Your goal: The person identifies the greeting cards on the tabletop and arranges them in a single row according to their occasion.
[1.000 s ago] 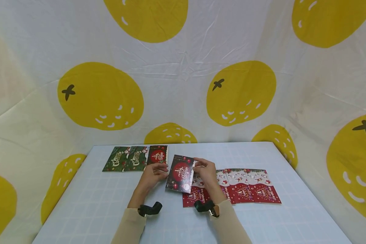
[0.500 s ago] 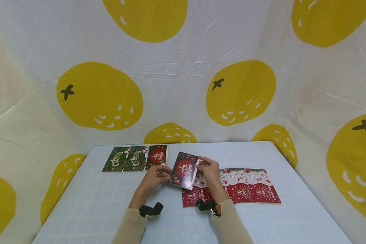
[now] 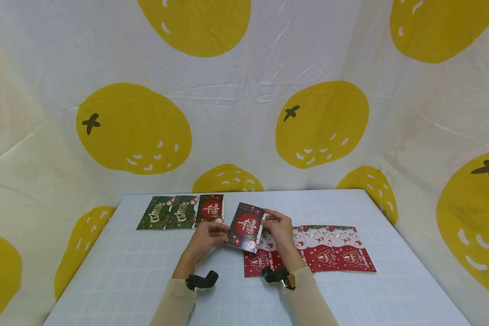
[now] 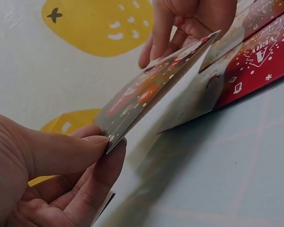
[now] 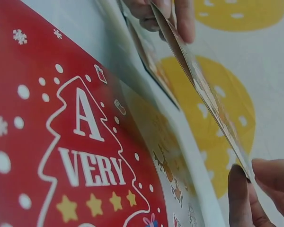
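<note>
Both hands hold a dark Christmas card point(image 3: 246, 226) with a big red ball printed on its front, tilted above the table. My left hand point(image 3: 205, 237) pinches its lower left part; in the left wrist view the thumb point(image 4: 68, 151) lies on the printed face and fingers go beneath. On the opposite edge, my right hand point(image 3: 280, 230) pinches the card between thumb and fingers, as the right wrist view shows at the card's edge point(image 5: 213, 104). Below and to the right lie several red-and-white Christmas cards point(image 3: 323, 258) in an overlapping row, partly covered by the right hand.
At the back left, two green Christmas cards point(image 3: 183, 213) and another dark card with a red ball point(image 3: 211, 209) lie side by side. A pale blue checked cloth covers the table point(image 3: 118, 276). Behind it hangs a white curtain point(image 3: 232, 117) with yellow fruit prints.
The held card has moved slightly up and to the right, and the left hand has come in to its left edge. Over the last half second almost nothing has moved.
</note>
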`<state>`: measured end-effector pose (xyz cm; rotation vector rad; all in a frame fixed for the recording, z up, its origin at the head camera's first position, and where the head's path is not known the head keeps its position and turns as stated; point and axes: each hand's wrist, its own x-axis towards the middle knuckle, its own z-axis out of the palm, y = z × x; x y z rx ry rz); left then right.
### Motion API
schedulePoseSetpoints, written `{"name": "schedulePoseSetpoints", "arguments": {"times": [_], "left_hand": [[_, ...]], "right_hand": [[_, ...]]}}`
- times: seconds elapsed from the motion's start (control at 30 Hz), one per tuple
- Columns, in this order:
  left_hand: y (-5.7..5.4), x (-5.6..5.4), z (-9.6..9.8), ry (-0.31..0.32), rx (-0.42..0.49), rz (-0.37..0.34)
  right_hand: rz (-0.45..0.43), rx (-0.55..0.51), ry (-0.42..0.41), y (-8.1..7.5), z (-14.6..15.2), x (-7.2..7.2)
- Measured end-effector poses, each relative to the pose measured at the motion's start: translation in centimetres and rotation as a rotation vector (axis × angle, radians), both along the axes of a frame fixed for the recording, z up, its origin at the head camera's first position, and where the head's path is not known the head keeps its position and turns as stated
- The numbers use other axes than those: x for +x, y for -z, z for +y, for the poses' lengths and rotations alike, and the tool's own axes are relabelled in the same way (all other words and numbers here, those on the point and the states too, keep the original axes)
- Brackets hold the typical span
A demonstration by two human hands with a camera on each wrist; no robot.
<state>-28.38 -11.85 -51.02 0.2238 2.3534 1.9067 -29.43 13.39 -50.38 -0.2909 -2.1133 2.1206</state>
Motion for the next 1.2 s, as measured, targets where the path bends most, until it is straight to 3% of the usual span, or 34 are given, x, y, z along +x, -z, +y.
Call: {"name": "schedulePoseSetpoints", "arguments": {"times": [0.57,0.83,1.2], "left_hand": [[0.0,-0.4,-1.0,-0.237,0.036,-0.019],[-0.1,-0.5,-1.3,-0.280,0.079,0.008],[0.0,-0.6,-1.4,-0.308,0.084,-0.009]], "right_hand": [[-0.015,0.081,-0.178,0.0,-1.6,0.4],[0.009,0.071,-0.259,0.4,-2.4,0.5],[-0.022,0.114,-0.259,0.5,-2.8,0.4]]}}
